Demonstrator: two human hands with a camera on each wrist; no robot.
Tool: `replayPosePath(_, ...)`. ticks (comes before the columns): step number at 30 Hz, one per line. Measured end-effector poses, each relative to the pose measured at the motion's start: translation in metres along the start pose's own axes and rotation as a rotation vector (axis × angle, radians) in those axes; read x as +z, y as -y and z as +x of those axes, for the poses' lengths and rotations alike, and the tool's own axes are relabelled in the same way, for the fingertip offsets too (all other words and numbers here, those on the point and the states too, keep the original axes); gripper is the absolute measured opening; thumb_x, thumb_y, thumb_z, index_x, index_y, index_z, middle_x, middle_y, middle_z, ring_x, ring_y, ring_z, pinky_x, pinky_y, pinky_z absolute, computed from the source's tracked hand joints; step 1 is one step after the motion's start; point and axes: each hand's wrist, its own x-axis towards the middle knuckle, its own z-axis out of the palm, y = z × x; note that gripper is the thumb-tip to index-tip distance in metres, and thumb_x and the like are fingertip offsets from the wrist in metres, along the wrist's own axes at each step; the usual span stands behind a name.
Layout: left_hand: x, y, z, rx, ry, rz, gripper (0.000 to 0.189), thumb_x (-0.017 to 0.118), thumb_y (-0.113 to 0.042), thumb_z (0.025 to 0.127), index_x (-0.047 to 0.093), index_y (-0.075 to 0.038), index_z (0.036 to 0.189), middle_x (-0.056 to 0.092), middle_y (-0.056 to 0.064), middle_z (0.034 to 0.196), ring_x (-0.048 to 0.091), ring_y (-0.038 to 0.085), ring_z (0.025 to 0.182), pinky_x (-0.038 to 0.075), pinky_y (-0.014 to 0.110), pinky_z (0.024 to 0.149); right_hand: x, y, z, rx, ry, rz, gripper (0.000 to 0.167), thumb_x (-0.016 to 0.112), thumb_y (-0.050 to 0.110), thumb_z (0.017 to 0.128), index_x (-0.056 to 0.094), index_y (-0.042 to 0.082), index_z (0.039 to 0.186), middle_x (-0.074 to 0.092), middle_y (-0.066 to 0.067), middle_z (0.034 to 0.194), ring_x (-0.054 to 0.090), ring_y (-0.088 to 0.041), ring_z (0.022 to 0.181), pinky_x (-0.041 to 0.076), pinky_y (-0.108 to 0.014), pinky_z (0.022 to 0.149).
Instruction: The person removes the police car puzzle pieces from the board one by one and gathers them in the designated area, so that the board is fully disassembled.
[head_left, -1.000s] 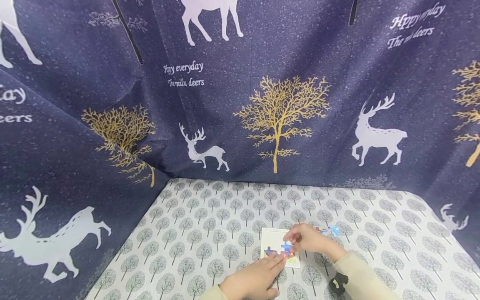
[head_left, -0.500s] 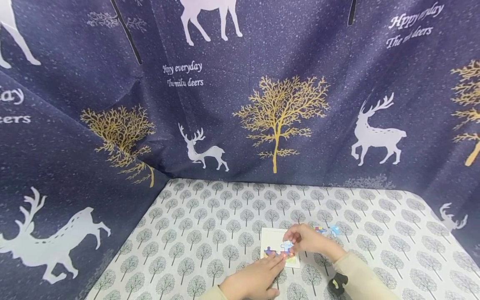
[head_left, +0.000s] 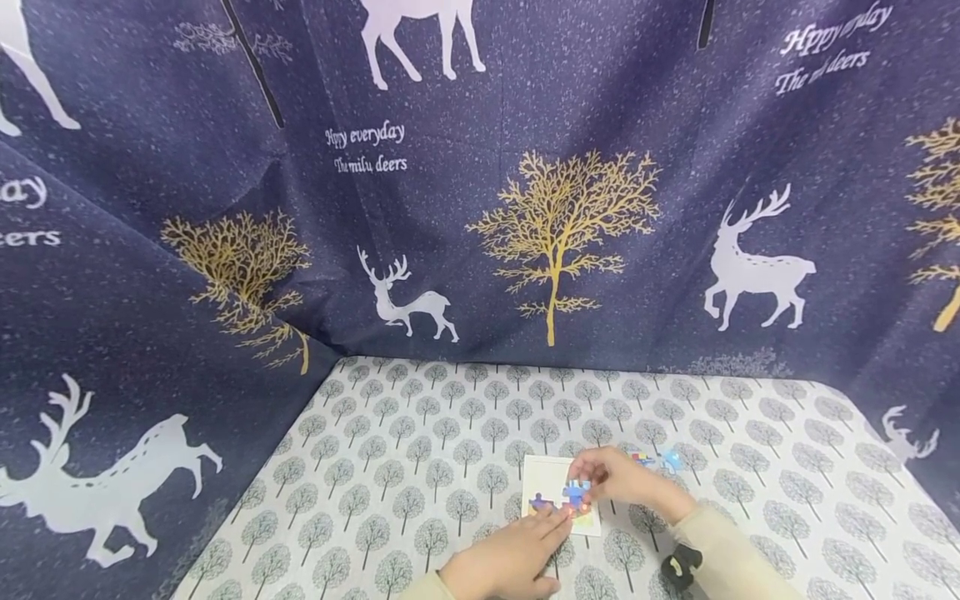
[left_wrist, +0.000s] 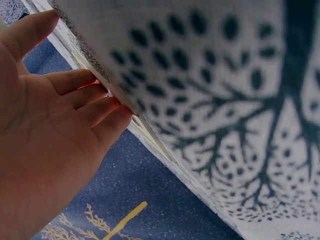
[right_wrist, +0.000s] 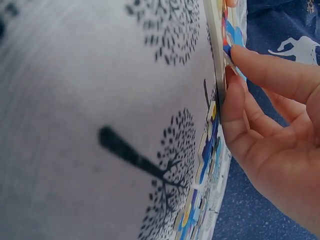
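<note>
A cream puzzle board (head_left: 543, 477) lies on the table, with joined pieces along its near edge, among them a purple puzzle piece (head_left: 542, 502). Above these, my right hand (head_left: 618, 479) pinches a blue puzzle piece (head_left: 576, 492) between thumb and fingers, over the board's right side. In the right wrist view the blue piece (right_wrist: 235, 36) stands tilted at the thumb tip. My left hand (head_left: 513, 552) lies with straight fingers on the board's near part, covering some pieces. In the left wrist view its fingertips rest at the board's edge (left_wrist: 157, 140).
Several loose puzzle pieces (head_left: 666, 460) lie on the tree-print tablecloth (head_left: 420, 467), right of the board and partly behind the right hand. A black wrist strap (head_left: 680, 568) is on the right sleeve. A dark blue deer-print curtain (head_left: 480, 233) hangs behind the table.
The blue piece has tilted in my right fingers, its pale glare giving way to plain blue. My right hand has barely shifted, and the left hand stays in place.
</note>
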Motion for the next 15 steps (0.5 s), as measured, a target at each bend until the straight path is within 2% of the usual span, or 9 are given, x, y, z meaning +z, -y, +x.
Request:
replayPosePath(8, 0.0005, -0.0002, -0.0005, 0.003, -0.006, 0.024, 0.073, 0.056, -0.047, 0.093, 0.031, -0.008, 0.15, 0.026, 0.005, 0.157, 0.027, 0.022, 0.143, 0.033, 0.032, 0.111, -0.0033, -0.0049, -0.0029, -0.018, 0.008, 0.033, 0.029, 0.063, -0.008, 0.08, 0.067, 0.003, 0.106, 0.065, -0.008, 0.09, 0.061, -0.019, 0.08, 0.053, -0.024, 0.068)
replayPosePath(15, 0.0008, -0.0006, 0.0001, -0.001, 0.001, 0.022, 0.074, 0.056, -0.048, 0.093, 0.031, -0.009, 0.151, 0.025, 0.004, 0.158, 0.027, 0.022, 0.143, 0.033, 0.031, 0.111, -0.004, -0.0037, -0.0041, 0.0, 0.001, 0.069, 0.023, 0.061, -0.006, 0.085, 0.067, -0.001, 0.106, 0.065, -0.014, 0.088, 0.062, -0.019, 0.076, 0.054, -0.025, 0.064)
